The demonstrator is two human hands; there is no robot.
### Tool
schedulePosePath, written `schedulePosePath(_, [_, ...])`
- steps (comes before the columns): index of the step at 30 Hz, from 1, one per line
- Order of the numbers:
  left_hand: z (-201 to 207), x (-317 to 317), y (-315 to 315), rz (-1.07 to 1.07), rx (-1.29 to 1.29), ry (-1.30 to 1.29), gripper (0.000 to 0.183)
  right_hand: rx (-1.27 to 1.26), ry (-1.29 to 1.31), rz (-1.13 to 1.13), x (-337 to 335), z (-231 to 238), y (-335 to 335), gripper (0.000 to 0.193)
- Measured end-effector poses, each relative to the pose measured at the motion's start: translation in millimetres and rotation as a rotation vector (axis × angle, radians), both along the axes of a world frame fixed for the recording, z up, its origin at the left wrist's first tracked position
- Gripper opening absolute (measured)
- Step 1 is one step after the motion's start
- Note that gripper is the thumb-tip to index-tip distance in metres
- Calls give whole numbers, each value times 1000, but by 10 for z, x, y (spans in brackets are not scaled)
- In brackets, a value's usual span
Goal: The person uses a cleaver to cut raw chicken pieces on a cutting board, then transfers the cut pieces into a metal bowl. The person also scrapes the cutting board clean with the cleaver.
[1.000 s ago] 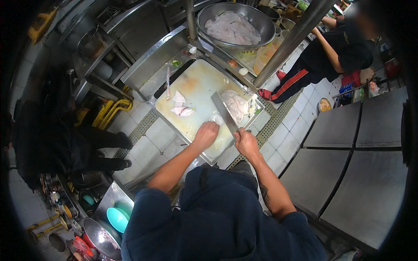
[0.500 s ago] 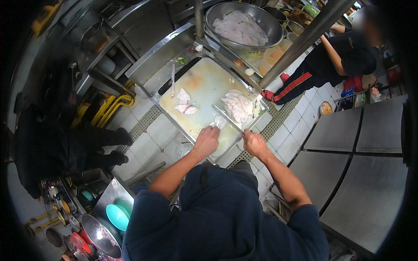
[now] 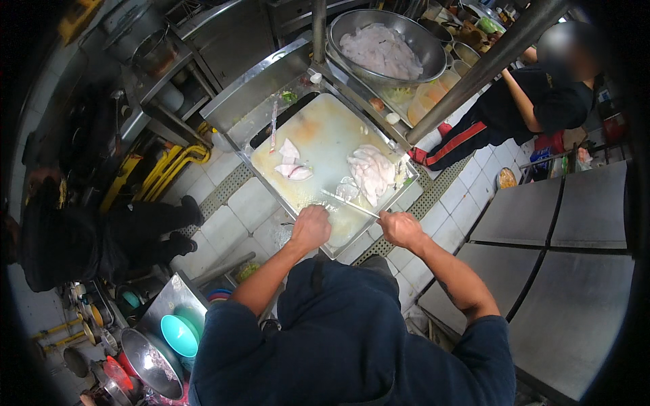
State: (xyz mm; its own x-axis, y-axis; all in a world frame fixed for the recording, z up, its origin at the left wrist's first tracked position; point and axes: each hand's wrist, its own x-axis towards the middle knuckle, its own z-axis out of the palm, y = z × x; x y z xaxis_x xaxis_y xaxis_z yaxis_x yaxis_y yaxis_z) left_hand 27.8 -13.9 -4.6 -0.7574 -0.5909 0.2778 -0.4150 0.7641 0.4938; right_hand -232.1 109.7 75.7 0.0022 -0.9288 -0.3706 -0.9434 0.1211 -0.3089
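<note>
My right hand (image 3: 401, 229) is closed round the handle of a knife (image 3: 351, 204), whose blade points left and away, low over the cutting board (image 3: 323, 128). My left hand (image 3: 311, 227) rests at the board's near edge with its fingers curled down. A small pale scrap (image 3: 331, 208) shows beside its fingertips; what lies under them is hidden. Just beyond the blade is a thin translucent piece (image 3: 347, 189). A heap of pale white flesh pieces (image 3: 371, 172) sits on the board's right side. Two loose pieces (image 3: 293, 172) lie on the left.
A metal bowl of pale slices (image 3: 382, 51) stands beyond the board, behind a slanting metal post (image 3: 487, 71). One person (image 3: 521, 101) works at the far right; another in dark clothes (image 3: 128, 230) is at left. Bowls (image 3: 181, 335) stand at lower left, steel doors (image 3: 521, 203) at right.
The knife has swung to lie lower and flatter, away from the heap. My left hand has shifted slightly left and nearer to me. The head view has tilted a little.
</note>
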Motion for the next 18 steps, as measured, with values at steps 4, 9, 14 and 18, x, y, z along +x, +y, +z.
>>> schedulePosePath(4, [95,-245,-164,-71,-34,38,24,-65,-58,-254,367,134,-141,21])
schedulePosePath(9, [48,-533,-362,-151,-35,-148,31,-121,-115,-435,650,-90,-121,20])
schedulePosePath(14, [42,-510,-413,-167,-18,-234,32,-85,-134,-463,664,-135,237,17])
schedulePosePath(18, [71,-447,-466,-145,-45,-149,24,-38,-97,-414,486,14,1041,15])
